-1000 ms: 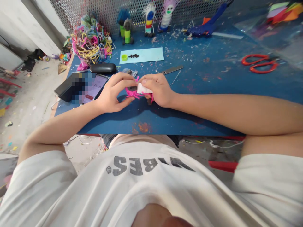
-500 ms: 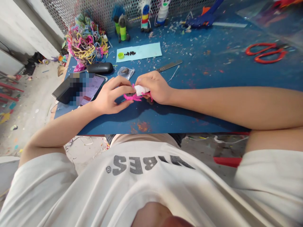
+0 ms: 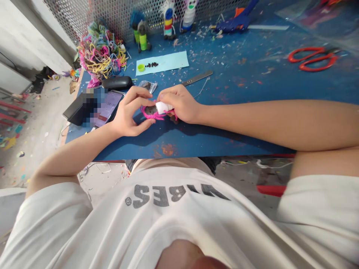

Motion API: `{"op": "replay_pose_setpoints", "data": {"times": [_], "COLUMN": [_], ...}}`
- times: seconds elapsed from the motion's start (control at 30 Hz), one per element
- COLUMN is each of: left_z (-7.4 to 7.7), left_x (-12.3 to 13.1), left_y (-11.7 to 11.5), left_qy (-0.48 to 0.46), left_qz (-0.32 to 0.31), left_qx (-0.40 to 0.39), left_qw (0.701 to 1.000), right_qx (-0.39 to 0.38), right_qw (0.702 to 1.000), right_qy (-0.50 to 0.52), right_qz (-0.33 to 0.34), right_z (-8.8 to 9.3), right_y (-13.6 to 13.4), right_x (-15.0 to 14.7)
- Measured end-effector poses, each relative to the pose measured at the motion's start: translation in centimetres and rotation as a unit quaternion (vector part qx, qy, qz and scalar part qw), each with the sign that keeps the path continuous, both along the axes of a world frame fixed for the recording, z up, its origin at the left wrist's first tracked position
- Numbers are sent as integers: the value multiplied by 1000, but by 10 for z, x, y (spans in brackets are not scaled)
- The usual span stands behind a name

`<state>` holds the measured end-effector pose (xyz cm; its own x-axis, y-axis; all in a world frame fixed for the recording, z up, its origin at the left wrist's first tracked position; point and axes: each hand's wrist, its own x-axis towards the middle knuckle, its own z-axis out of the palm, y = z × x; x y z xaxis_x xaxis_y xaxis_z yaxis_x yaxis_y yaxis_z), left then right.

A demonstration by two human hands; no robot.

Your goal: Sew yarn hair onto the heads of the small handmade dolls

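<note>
A small handmade doll (image 3: 150, 110) lies sideways between my hands, just above the table's near edge. It has a dark grey head, pink yarn hair and a white body. My right hand (image 3: 183, 104) is closed around the white body and hides its lower end; some pink yarn shows beneath the fingers. At the head, my left hand (image 3: 129, 112) has its fingers on the upper side and its thumb on the lower side, holding the edge with the pink yarn. Right behind the hands rests a small clear plastic bag (image 3: 148, 86) with something dark inside.
On the blue table (image 3: 224, 138) are a metal blade (image 3: 198, 77), red-handled scissors (image 3: 312, 58), a blue glue gun (image 3: 232, 24), a light-blue strip (image 3: 174, 61) with small black beads, a yarn heap (image 3: 102, 52), a black case (image 3: 117, 82), a phone (image 3: 110, 106) and several finished dolls (image 3: 168, 24).
My left fingers have shifted slightly outward on the doll's head, so more of its grey surface shows. My right hand keeps its grip on the body. The whole view has shifted a little.
</note>
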<state>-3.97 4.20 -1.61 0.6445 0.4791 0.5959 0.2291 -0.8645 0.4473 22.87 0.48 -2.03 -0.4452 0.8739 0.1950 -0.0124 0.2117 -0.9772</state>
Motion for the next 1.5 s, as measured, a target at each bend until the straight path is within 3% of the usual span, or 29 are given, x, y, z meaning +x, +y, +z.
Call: {"op": "replay_pose_setpoints", "data": {"times": [0.2, 0.4, 0.67, 0.8, 1.0, 1.27, 1.5], "left_z": [-9, -25, -20, -24, -29, -22, -27], "left_x": [-8, -19, -20, -24, -25, -22, -30], "left_y": [9, 27, 10, 18, 29, 18, 16], "left_qy": [17, 24, 41, 42, 34, 39, 21], "left_qz": [-22, -55, -13, -18, -24, -8, 6], "left_qx": [0, 69, 62, 54, 118, 73, 115], "left_qw": [1000, 996, 997, 998, 992, 997, 993], "right_qx": [-5, -14, -26, -19, -14, -26, 3], "right_qw": [1000, 1000, 999, 999, 1000, 999, 999], "right_qy": [-3, 1, 22, 33, 6, 21, 31], "right_qz": [-2, -6, -12, -21, -18, -6, -22], "right_z": [3, 4, 4, 4, 3, 5, 4], "right_y": [-1, -2, -1, -2, -2, -2, -4], "right_x": [-1, -1, -3, -4, -2, -4, -3]}}
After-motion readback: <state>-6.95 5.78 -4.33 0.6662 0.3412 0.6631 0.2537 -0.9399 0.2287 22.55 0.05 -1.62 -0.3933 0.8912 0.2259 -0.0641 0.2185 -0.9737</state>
